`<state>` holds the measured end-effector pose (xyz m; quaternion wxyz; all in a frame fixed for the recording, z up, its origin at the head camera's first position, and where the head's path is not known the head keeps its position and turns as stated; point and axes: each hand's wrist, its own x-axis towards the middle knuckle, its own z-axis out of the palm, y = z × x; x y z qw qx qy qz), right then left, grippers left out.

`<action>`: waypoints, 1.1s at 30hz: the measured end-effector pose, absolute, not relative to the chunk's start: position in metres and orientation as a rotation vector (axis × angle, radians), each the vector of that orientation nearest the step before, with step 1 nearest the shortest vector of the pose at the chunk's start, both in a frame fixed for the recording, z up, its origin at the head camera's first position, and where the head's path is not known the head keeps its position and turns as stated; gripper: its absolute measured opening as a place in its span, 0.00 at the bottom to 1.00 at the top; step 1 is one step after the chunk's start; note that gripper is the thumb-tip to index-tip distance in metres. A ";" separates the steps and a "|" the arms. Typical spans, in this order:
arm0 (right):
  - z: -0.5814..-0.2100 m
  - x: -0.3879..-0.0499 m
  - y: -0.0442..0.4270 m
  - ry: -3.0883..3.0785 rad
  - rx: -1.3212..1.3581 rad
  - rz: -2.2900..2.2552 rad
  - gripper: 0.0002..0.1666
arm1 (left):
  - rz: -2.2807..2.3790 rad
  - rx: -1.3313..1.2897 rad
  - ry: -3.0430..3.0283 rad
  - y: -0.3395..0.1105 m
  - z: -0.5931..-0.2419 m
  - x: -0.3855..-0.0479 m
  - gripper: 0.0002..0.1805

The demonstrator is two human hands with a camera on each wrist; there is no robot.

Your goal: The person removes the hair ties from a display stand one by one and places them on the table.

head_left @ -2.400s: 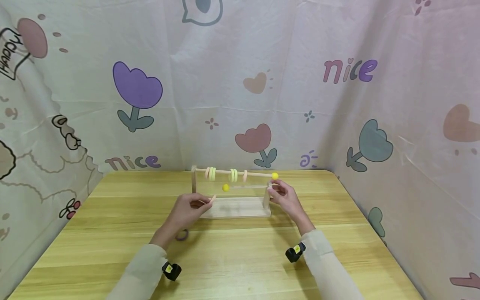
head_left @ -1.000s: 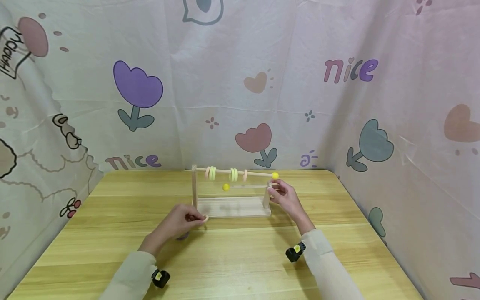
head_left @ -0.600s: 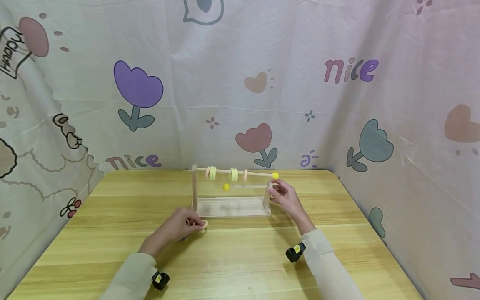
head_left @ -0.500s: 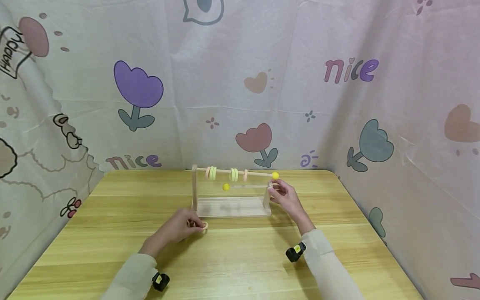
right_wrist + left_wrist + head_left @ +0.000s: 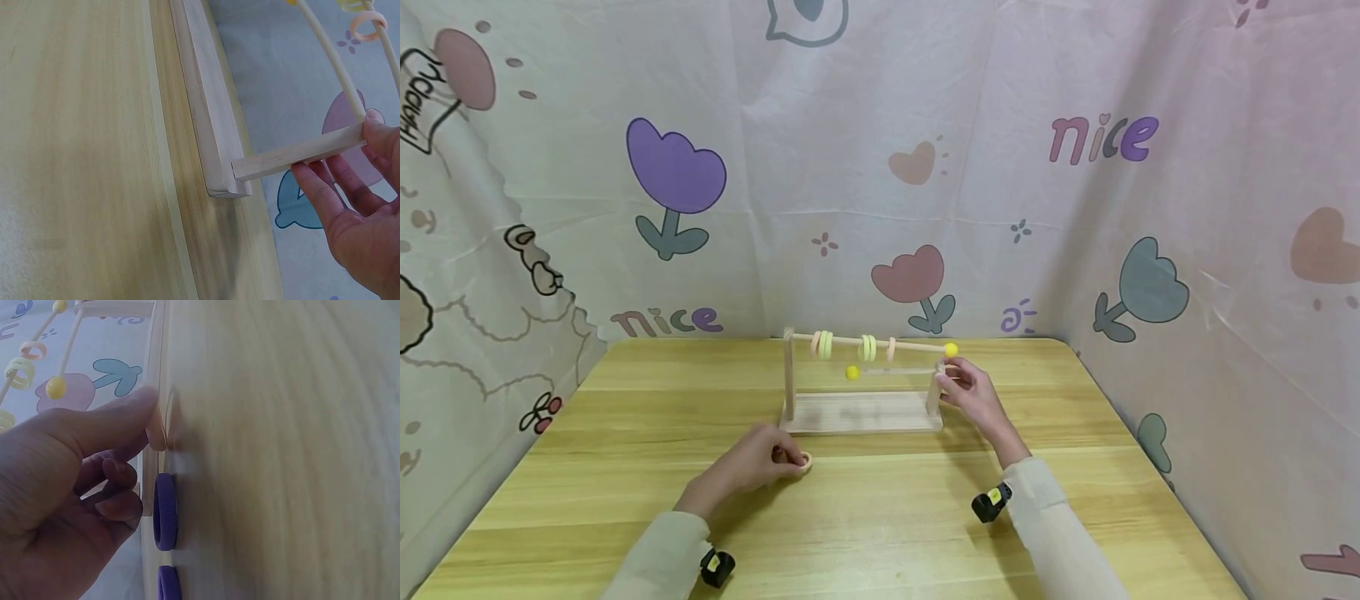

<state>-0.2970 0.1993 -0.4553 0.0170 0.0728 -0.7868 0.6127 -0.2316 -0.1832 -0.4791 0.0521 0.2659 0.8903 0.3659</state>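
My left hand [image 5: 748,465] pinches a peach hair tie [image 5: 156,434] between thumb and fingertips; the band meets the tabletop in front of the wooden stand [image 5: 865,414]. Two purple hair ties [image 5: 165,512] lie beside that hand in the left wrist view, while in the head view the hand hides them. My right hand [image 5: 973,392] grips the top of the stand's short post [image 5: 300,152], thumb on its end and fingers beneath. On the upper rod [image 5: 842,341] hang several green and peach hair ties [image 5: 868,347].
A yellow ball [image 5: 951,351] caps the upper rod's right end. Another yellow ball [image 5: 852,373] tips the lower rod, which extends left from the short post. The tall post [image 5: 789,379] stands at the left. Behind the wooden table [image 5: 880,525] hangs a patterned cloth [image 5: 805,167].
My left hand has come down from above the stand's base toward the table in front of it, keeping the peach hair tie. The right hand stays on the short post.
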 end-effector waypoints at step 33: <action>-0.453 -0.295 0.199 -2.461 0.232 1.890 0.27 | 1.080 0.804 2.687 -0.195 -0.483 -0.231 0.03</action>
